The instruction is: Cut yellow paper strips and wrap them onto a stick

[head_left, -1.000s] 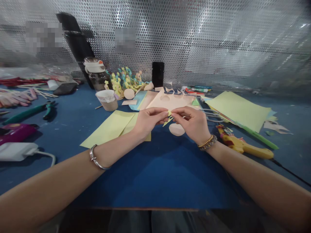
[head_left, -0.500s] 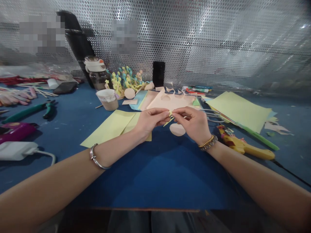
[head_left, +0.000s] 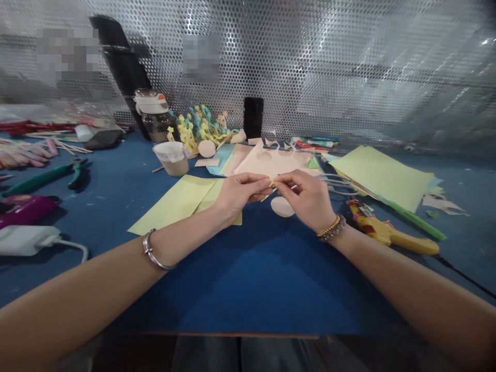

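Observation:
My left hand [head_left: 242, 195] and my right hand [head_left: 308, 199] meet at the middle of the view, each pinching a tiny yellow paper piece [head_left: 271, 183] between thumb and fingers. Fingertips cover much of the piece, so its shape is hard to tell. Yellow paper sheets [head_left: 174, 204] lie on the blue table under and left of my left hand. A pale paper disc [head_left: 282, 206] rests just below my right fingers. Behind both hands is a pale pink sheet [head_left: 258, 163] with cut-outs.
At the right are a yellow glue gun [head_left: 403, 241], a green pen-like tool [head_left: 416, 221] and yellow sheets [head_left: 383, 170]. A paper cup [head_left: 171, 159], a bottle [head_left: 155, 116] and a phone [head_left: 253, 118] stand behind. Green-handled pliers [head_left: 36, 181] lie left.
My right fingers have shifted slightly around the yellow paper piece, and less of it shows between the fingertips. My left hand has barely moved.

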Demonstrator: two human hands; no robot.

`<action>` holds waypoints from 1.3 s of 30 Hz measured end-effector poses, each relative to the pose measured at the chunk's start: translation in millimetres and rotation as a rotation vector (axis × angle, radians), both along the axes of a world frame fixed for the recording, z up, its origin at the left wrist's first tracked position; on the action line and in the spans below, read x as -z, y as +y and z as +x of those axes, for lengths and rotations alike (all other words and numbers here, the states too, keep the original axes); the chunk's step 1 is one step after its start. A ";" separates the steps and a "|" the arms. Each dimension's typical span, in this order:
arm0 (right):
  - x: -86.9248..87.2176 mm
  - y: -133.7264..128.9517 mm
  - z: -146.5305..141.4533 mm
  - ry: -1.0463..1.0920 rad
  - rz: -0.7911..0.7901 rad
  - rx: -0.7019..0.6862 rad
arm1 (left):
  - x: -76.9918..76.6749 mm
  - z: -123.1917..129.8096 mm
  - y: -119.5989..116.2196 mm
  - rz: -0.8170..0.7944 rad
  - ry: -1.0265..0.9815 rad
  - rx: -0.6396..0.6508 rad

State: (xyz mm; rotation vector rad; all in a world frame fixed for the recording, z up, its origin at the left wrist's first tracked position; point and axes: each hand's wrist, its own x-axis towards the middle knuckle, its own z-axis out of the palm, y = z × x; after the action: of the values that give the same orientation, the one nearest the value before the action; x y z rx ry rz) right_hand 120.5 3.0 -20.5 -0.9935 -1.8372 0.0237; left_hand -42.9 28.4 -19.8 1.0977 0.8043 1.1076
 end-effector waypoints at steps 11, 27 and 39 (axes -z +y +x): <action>-2.0 2.6 2.9 0.096 -0.119 -0.020 | -1.3 0.3 -0.3 -0.007 -0.051 0.003; -4.1 1.7 5.7 -0.106 0.017 -0.038 | 2.1 -0.2 0.2 0.037 -0.014 0.037; -2.9 1.2 5.6 -0.239 0.020 0.040 | -1.5 1.3 -3.7 0.021 -0.019 0.052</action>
State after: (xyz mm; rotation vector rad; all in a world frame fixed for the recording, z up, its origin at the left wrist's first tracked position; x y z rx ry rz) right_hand 126.2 4.2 -17.5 -1.0553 -2.0289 -0.1431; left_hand -41.6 24.6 -18.3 1.1176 0.7473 1.0836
